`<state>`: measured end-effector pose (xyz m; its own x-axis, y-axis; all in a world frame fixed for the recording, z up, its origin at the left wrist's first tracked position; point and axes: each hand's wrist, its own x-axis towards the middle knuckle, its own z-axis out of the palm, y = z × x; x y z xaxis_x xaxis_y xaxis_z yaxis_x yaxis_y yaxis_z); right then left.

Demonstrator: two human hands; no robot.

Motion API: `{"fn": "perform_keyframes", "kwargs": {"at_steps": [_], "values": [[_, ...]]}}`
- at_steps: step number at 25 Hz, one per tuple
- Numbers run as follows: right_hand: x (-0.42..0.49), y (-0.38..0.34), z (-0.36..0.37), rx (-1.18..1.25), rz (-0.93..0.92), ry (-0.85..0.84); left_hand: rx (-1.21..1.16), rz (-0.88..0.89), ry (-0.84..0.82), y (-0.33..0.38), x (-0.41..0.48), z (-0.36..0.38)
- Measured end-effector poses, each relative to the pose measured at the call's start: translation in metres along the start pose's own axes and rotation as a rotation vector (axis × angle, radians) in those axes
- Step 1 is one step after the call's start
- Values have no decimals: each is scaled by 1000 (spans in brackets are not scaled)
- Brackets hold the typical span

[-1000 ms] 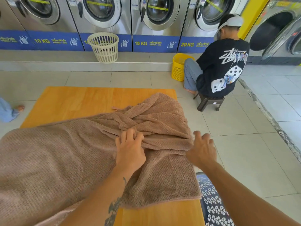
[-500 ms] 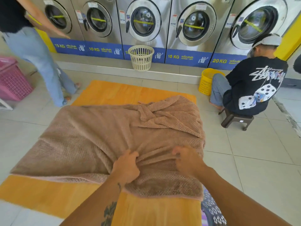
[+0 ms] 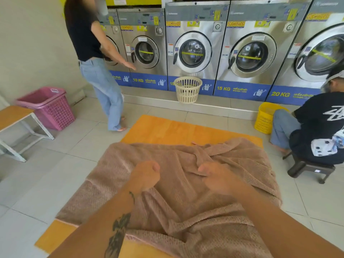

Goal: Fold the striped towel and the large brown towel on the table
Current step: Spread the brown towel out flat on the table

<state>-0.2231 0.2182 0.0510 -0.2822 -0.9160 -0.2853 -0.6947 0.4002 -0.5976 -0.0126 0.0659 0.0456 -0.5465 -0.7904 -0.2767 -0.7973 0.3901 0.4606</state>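
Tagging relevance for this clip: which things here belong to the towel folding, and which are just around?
Job: brown towel, table, left hand, right hand. No striped towel in view.
Around: cream basket, yellow basket, pink basket, washing machines, stool.

Bare table (image 3: pixel 167 131) strip beyond brown towel (image 3: pixel 186 202); seated person (image 3: pixel 320 127) near right edge.

**Lighting and Image Quality**

Illumination: bright, even and diffuse.
Shadows: faint and soft-edged, for example under the stool (image 3: pixel 305 169).
Glare: broad pale reflections on the steel washing machines (image 3: pixel 193 53), and a mild sheen on the floor (image 3: pixel 55 164) tiles.
Motion blur: the left hand (image 3: pixel 146 175), the right hand (image 3: pixel 217 178) and the brown towel (image 3: pixel 186 207) near them are smeared; the background is sharper.
Distortion: wide-angle, so the machine fronts lean and bow toward the frame edges.
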Motion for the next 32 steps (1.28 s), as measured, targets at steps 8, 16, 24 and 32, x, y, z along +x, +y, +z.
{"fn": "perform_keyframes", "kwargs": {"at_steps": [8,16,24,32], "values": [[138,-108,53,-161,210,-8,-110,38,75,-117,130,-73],[194,-165,94,-209,334,-252,289,271,-190,-169,159,-84],[235,-175,135,-494,134,-90,279,104,-190,-195,169,-84],[267,-204,116,-137,181,71,143,196,187,-182,210,-129]]}}
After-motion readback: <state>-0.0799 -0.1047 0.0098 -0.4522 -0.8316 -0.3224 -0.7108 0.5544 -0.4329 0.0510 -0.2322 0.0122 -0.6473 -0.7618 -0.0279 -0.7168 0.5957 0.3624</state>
